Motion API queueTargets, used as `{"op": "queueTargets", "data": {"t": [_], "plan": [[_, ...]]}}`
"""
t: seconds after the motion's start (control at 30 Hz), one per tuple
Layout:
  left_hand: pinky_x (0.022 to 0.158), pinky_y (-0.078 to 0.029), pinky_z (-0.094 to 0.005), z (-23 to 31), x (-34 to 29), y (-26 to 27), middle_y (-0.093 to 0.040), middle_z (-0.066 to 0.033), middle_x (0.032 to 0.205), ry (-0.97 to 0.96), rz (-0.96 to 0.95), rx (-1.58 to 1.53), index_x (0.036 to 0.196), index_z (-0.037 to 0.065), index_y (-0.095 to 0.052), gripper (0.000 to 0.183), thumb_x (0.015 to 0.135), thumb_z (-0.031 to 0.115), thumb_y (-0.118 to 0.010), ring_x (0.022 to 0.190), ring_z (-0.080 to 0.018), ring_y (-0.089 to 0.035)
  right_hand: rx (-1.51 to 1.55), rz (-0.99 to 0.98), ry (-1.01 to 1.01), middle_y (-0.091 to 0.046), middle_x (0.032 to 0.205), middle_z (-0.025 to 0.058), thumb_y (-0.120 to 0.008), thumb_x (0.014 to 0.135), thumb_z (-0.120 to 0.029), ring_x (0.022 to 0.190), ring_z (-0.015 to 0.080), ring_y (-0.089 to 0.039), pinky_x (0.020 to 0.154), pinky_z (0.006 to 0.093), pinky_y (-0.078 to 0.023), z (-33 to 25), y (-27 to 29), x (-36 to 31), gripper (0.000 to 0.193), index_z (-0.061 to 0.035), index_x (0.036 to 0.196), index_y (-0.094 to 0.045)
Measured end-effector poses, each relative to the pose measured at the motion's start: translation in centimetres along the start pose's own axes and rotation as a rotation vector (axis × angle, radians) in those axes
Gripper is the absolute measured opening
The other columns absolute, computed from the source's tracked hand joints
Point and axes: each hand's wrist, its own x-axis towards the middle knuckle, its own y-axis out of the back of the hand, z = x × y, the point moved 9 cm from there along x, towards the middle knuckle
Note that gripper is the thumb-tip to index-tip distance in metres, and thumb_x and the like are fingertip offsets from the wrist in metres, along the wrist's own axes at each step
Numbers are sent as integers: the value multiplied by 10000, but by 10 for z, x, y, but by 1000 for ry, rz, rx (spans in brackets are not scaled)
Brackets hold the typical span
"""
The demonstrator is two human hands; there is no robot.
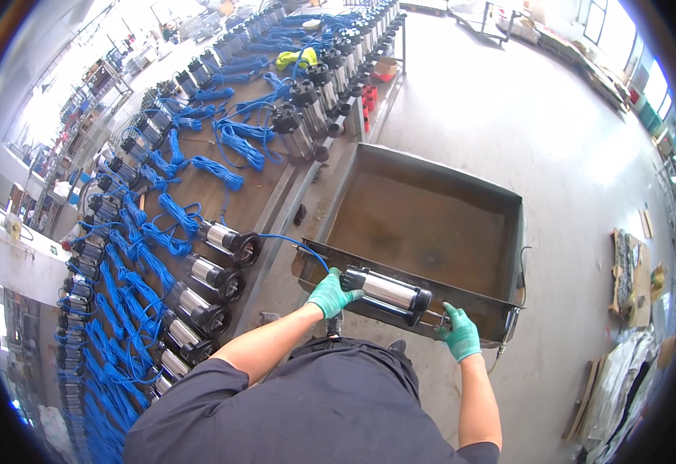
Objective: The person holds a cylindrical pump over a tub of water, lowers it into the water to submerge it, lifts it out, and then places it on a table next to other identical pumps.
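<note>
A pump (388, 292) with a bright steel cylinder and black ends lies level across the near rim of a water-filled metal tank (440, 280). My left hand (334, 294), in a green glove, is closed on the pump's left end, where a blue cable (295, 241) runs off to the workbench. By the right end, my gloved right hand (460, 332) is closed around a slim metal piece pointing at the pump's black end; its exact kind is hard to see.
Rows of similar pumps (214, 274) and bundled blue cables (169, 232) cover the workbench (264, 189) on the left. A hose (523, 271) hangs at the tank's right side. Cardboard and plastic sheeting (624, 379) lie on the floor at right.
</note>
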Motion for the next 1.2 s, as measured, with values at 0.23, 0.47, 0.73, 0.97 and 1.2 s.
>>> {"op": "queueTargets", "data": {"t": [0.23, 0.47, 0.73, 0.97, 1.2], "plan": [[1021, -502, -433, -2, -2, -4, -643, -330, 1237, 20, -31, 19, 1351, -128, -435, 961, 766, 491, -880, 1205, -424, -628, 447, -172, -422, -510, 531, 48, -613, 1022, -493, 493, 139, -493, 507, 324, -429, 65, -47, 16, 511, -34, 830, -729], [973, -520, -444, 3, -6, -7, -657, -323, 1196, 11, -13, -46, 1300, -97, -478, 879, 769, 474, -882, 1160, -429, -650, 466, -31, -411, -643, 699, 140, -536, 1063, -448, 634, 229, -600, 641, 393, -503, 86, -62, 6, 523, 29, 917, -690], [871, -550, -385, -3, -1, 4, -722, -177, 1039, -78, 95, -223, 1173, -31, -546, 616, 785, 290, -901, 937, -274, -700, 861, -45, -652, -594, 635, 24, -565, 1041, -392, 515, 133, -520, 497, 317, -397, 53, -62, 15, 429, -36, 861, -725], [889, -541, -360, -9, 6, -2, -724, -163, 1058, -60, 65, -166, 1197, -45, -532, 642, 792, 283, -906, 954, -239, -692, 813, -120, -800, -680, 729, 77, -581, 1036, -424, 593, 202, -631, 540, 363, -497, 58, -59, 0, 386, -70, 940, -701], [870, -537, -328, -6, 2, -3, -711, -137, 1046, -38, 44, -222, 1212, -49, -495, 633, 805, 214, -902, 925, -197, -660, -120, 724, -784, -619, 1327, 252, -692, 947, -326, 1141, 420, -621, 965, 480, -505, 172, 59, -112, 467, -37, 1298, -585]]}}
